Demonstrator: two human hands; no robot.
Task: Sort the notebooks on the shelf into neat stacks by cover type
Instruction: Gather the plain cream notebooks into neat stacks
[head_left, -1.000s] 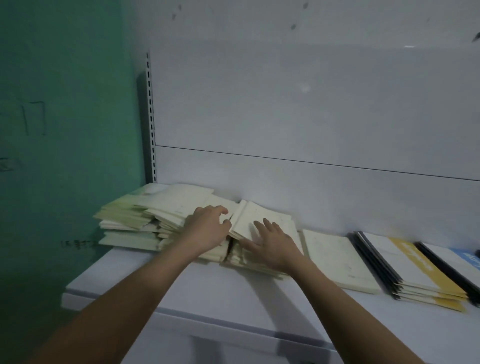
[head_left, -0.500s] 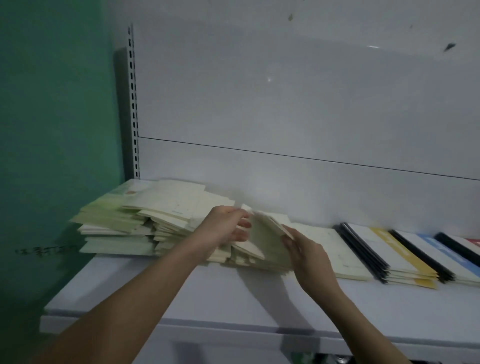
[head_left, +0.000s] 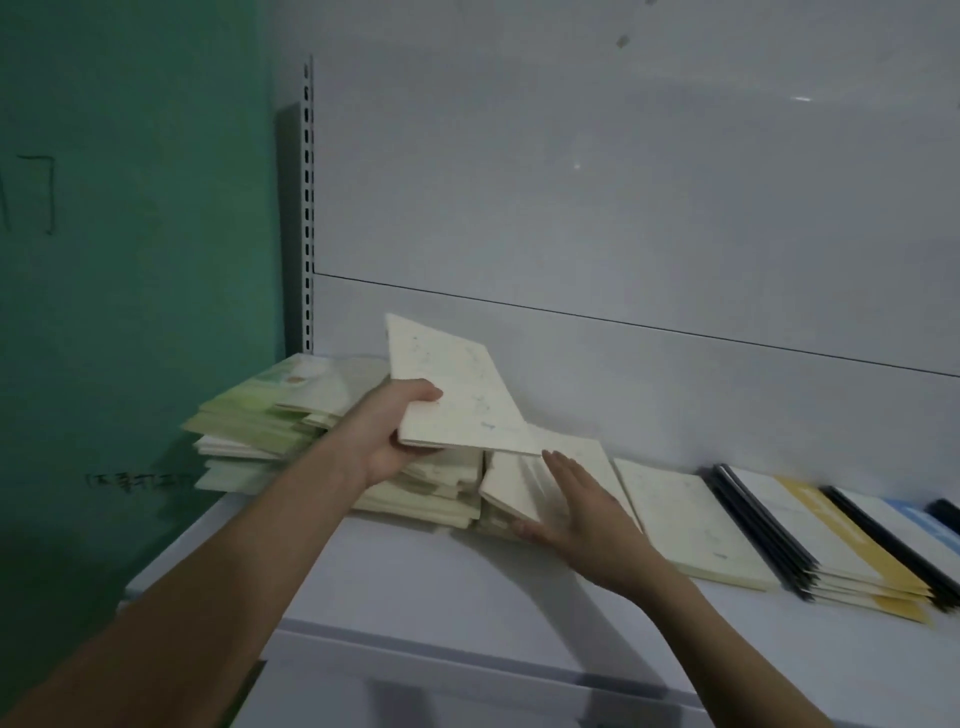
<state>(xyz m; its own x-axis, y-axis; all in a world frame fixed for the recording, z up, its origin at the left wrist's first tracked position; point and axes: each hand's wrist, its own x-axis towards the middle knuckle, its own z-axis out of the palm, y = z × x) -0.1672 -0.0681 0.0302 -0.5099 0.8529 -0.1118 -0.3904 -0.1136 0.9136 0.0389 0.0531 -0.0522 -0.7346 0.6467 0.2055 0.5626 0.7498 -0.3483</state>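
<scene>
dark notebook (head_left: 946, 512) cut by right edge, cover markings blurred

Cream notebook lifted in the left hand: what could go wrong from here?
1. The left hand grips the cream notebook by one corner only, so it may sag or slip.
2. The messy cream pile beneath is fanned unevenly and could slide toward the shelf edge.
3. The right hand presses a tilted stack flat-fingered; releasing it may let it topple.

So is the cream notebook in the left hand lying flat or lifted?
Lifted: the left hand grips the cream notebook, tilted above the pile.
</scene>
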